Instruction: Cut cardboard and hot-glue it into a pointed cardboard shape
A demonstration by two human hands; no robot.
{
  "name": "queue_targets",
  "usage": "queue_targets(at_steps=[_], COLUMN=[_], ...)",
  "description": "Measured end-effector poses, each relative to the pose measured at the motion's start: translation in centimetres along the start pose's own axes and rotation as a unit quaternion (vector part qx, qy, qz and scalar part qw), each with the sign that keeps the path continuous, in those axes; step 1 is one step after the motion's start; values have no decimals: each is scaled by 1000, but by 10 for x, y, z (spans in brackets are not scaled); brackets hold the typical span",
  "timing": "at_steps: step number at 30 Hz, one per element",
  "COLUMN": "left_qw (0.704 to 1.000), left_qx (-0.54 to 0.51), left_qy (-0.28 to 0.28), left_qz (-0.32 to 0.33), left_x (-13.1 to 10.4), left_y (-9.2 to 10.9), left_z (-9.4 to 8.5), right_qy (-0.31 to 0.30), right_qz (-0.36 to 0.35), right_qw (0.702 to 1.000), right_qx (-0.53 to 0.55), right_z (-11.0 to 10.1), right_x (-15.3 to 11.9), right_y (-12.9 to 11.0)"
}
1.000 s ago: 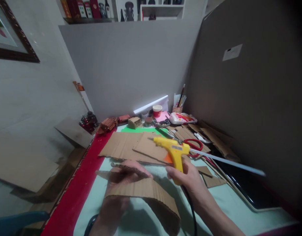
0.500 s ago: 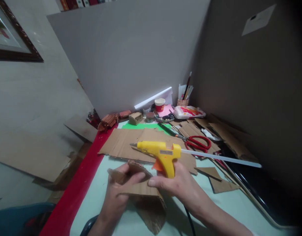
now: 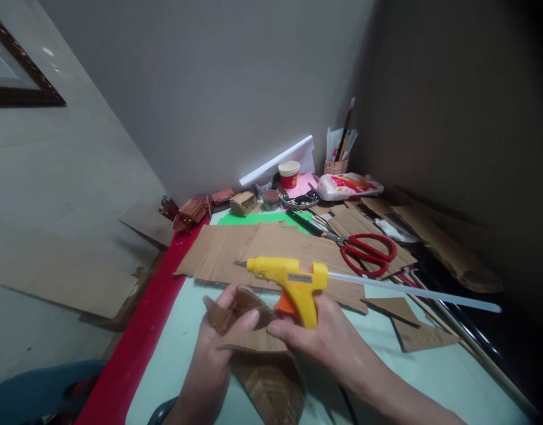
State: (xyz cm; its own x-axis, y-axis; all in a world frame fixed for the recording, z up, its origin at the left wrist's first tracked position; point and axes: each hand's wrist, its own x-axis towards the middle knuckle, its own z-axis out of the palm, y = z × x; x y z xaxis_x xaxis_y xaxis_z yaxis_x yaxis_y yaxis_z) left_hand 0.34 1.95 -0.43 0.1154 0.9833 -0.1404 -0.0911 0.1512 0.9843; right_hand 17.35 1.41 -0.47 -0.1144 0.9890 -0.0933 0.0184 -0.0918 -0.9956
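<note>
My left hand (image 3: 216, 348) is closed around a folded cardboard piece (image 3: 271, 383), its thumb pressing on the inside of a fold. The piece has several bent flaps, and its lower end hangs toward me. In my right hand (image 3: 324, 339) is a yellow hot glue gun (image 3: 293, 277), held by the handle with its nozzle pointing left. A long clear glue stick (image 3: 413, 289) sticks out of its back. My right thumb rests against the edge of the cardboard piece. The orange trigger shows just ahead of the handle; the fingers behind it are partly hidden.
Behind the glue gun lies a flat cardboard sheet (image 3: 222, 251), with red-handled scissors (image 3: 369, 254) to its right. Cardboard scraps (image 3: 424, 336) lie at the right. A paper cup (image 3: 289, 175), a tissue pack (image 3: 349, 186) and a pen holder (image 3: 336, 167) stand at the back.
The view has tipped down and come a little closer to the table. The cardboard piece has tilted slightly, showing more of its lower fold. Both hands keep their holds.
</note>
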Motion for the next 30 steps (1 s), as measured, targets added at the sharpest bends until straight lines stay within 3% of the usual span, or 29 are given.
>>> queue_targets(at_steps=[6, 13, 19, 25, 30], left_qw=[995, 998, 998, 997, 994], left_qx=[-88, 37, 23, 11, -16], left_qy=[-8, -8, -17, -38, -79], left_qz=[39, -42, -50, -65, -68], left_x=[-7, 3, 2, 1, 5], left_y=[1, -7, -6, 5, 1], left_z=[1, -3, -1, 5, 2], right_qy=[28, 77, 113, 108, 94], right_qz=[-22, -99, -170, -126, -159], right_qw=[999, 991, 974, 981, 978], right_qx=[-34, -48, -98, -97, -93], right_z=[3, 7, 9, 6, 5], right_x=[-1, -2, -6, -5, -7], right_y=[5, 9, 22, 24, 23])
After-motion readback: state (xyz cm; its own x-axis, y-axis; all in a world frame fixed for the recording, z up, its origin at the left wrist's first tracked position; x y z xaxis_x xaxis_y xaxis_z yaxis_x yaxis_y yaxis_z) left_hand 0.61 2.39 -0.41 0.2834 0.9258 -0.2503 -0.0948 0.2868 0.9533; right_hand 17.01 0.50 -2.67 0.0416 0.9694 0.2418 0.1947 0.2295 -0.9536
